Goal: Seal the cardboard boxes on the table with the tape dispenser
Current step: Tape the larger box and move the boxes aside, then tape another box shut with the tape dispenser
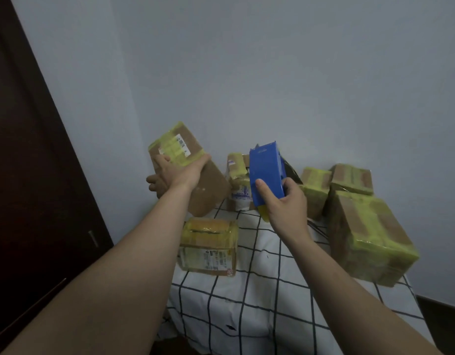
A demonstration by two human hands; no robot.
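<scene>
My left hand [173,172] grips a long cardboard box [211,185] held up in the air, tilted, above the table's far left corner; yellow tape and a white label wrap its upper end. My right hand [285,201] holds the blue tape dispenser [266,172] upright, thumb on its flat side, just right of that box. A short end of yellow tape shows below the dispenser. A small taped box [208,245] lies on the table under my left forearm.
The table wears a white cloth with a black grid [259,303]. Taped boxes line the back wall [240,172] and the right side, with a big one [369,239] at the right edge. A dark wooden door [29,175] stands at left.
</scene>
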